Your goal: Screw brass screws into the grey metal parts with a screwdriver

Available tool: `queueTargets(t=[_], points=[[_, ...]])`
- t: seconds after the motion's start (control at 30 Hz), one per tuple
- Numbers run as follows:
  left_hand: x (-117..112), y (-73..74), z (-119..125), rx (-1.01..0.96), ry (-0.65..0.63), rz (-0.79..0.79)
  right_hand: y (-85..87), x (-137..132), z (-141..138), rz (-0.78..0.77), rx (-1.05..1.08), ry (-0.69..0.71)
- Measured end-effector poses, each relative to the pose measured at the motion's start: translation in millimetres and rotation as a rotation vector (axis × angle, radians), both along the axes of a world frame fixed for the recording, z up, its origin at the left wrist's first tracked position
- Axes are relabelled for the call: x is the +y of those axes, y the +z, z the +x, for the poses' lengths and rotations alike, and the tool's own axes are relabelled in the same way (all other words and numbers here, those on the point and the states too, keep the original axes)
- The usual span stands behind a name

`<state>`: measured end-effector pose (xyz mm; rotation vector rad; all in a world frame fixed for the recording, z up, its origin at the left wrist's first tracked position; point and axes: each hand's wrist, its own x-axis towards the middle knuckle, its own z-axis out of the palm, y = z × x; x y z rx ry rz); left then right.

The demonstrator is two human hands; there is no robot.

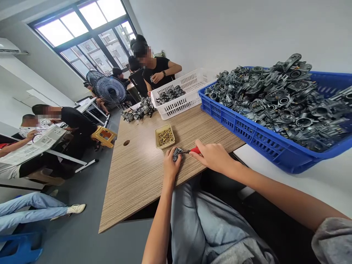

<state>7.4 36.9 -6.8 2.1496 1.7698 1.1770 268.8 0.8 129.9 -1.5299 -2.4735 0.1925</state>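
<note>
— Holding what, down at the table edge?
— The left hand is closed round a small part, grey metal, dark and lumpy, just beside a tray of brass screws.
— And the right hand?
— Wrapped on a red-handled screwdriver, its tip at the part.
— Does the tip sit in anything?
— Cannot tell; it is too small, and fingers cover most of the part and the handle. The blue crate of similar castings is cut off at right.

Blue crate — white basket — fan.
</note>
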Motion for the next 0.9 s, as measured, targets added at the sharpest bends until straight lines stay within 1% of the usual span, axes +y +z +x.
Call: queueTargets(t=[0.17, 0.23, 0.3, 0.5, 0.63, 0.73, 0.8, 0.9], points=[[-0.1, -1.3, 0.4, 0.003, 0.015, -0.002, 2.7, 2.4, 11.3, -0.02, 0.083, 0.241], [0.0, -1.6, 0.9, 0.006, 0.025, 0.003, 3.2, 2.3, 13.3, -0.02, 0.087, 0.289], [-0.2, -1.2, 1.3, 0.006, 0.031, 0.008, 3.0, 1.9, 12.8, -0.013, 0.079, 0.281], [-0.8, 1.2, 1.9, -0.01, 0.012, 0.008, 2.4, 0.0, 4.4, 0.02, 0.0, 0.121], [-0.7, 1.8, 1.8, 0.002, 0.025, -0.003, 2.3, -1.8, 0.2, 0.029, -0.028, 0.044], [-1.0, 2.2, 1.6, 0.004, 0.012, -0.004, 1.9, -1.4, -0.7, 0.024, -0.032, 0.002], [-1.2, 2.4, 1.5, 0.002, 0.008, -0.002, 1.8, 0.0, 1.1, 0.017, -0.029, 0.005], [-1.0, 1.9, 1.3, 0.004, 0.01, -0.001, 2.1, 3.1, 7.7, 0.021, 0.004, 0.101]])
